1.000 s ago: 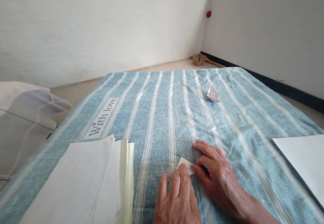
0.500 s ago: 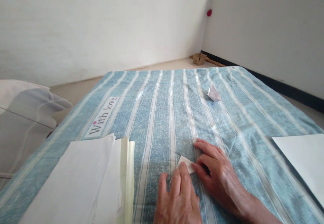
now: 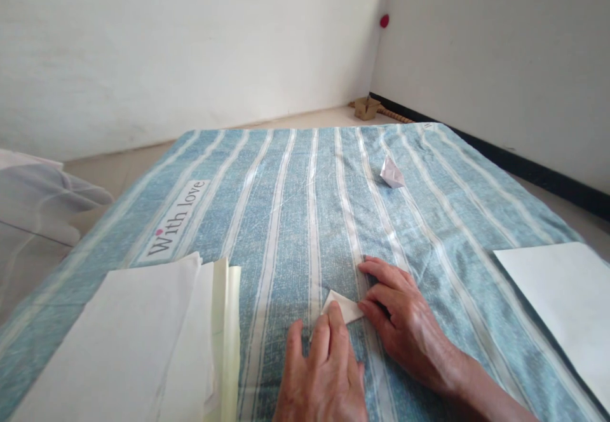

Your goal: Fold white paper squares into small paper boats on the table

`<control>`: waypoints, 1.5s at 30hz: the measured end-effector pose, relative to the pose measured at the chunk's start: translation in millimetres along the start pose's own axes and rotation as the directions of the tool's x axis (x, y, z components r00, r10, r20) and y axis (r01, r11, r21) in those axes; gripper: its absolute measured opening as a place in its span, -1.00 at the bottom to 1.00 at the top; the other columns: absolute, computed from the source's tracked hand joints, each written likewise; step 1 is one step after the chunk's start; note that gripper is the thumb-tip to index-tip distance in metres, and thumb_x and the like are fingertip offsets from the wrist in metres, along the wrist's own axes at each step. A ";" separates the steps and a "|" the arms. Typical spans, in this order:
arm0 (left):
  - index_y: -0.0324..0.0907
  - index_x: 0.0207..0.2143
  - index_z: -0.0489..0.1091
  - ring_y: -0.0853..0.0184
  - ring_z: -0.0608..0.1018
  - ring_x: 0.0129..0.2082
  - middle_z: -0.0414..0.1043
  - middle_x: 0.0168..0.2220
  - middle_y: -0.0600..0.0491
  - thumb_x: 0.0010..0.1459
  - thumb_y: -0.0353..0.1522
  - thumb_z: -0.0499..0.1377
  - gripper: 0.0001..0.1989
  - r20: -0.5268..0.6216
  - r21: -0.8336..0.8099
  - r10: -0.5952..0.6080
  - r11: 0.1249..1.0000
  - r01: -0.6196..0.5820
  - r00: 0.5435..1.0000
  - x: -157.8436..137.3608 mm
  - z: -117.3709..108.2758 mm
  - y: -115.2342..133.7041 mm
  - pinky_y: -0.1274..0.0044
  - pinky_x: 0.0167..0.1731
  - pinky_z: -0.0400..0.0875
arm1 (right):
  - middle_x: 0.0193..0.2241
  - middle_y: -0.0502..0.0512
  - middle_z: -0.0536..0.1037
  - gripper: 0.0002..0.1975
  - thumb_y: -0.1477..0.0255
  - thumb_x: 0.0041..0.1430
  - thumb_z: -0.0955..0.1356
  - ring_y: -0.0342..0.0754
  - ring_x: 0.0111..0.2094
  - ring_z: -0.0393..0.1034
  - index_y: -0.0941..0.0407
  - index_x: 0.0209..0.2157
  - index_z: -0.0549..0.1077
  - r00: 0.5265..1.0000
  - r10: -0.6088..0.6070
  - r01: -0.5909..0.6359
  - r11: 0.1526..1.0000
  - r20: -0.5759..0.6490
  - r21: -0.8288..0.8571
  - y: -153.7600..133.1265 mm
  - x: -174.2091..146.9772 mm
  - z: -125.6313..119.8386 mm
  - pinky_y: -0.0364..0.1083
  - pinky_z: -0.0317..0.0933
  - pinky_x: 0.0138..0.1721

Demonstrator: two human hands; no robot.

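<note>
A small piece of folded white paper (image 3: 350, 309) lies on the striped blue tablecloth (image 3: 293, 231), close to the near side. My left hand (image 3: 321, 368) rests over its left part with fingers stretched out, the fingertips pressing the paper down. At the right corner, my right hand (image 3: 407, 326) pinches the paper between thumb and forefinger, its other fingers bent forward on the cloth. Part of the paper is hidden under my left fingers. Farther back on the right stands a small folded paper boat (image 3: 392, 173).
Stacked white and pale yellow sheets (image 3: 109, 339) lie at the left. Another white sheet (image 3: 557, 301) is at the right edge. A draped pale cloth (image 3: 38, 206) stands left of the table. On the floor beyond is a small cardboard box (image 3: 366, 108).
The view has shifted slightly, so everything sits a little farther left. Both hands stay on the folded paper in nearly the same pose.
</note>
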State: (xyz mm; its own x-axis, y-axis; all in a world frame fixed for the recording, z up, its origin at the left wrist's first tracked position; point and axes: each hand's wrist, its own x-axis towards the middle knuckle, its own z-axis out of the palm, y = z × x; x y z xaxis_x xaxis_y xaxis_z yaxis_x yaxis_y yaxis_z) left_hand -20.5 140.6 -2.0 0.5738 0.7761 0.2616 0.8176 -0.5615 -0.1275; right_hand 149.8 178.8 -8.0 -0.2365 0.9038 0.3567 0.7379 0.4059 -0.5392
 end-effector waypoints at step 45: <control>-0.22 0.03 0.42 0.07 0.40 0.00 0.49 -0.04 -0.17 0.27 -0.30 0.04 -0.65 -0.056 -0.056 0.038 0.998 -0.041 0.998 2.3 -5.9 -1.0 0.08 0.00 0.26 | -0.10 0.21 0.53 -0.54 0.60 0.26 0.20 0.00 -0.09 0.47 0.08 0.18 0.20 0.968 -0.196 0.232 0.934 -0.155 0.272 -32.6 -15.2 12.5 -0.01 0.44 -0.11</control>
State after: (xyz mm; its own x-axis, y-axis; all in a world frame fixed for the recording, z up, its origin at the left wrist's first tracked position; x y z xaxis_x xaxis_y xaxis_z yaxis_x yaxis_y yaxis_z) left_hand -20.2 141.3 4.4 0.6006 0.7370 0.3100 0.7895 -0.6080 -0.0841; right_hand 121.4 153.5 -5.3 -0.2755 0.7746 0.5692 0.4621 0.6260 -0.6282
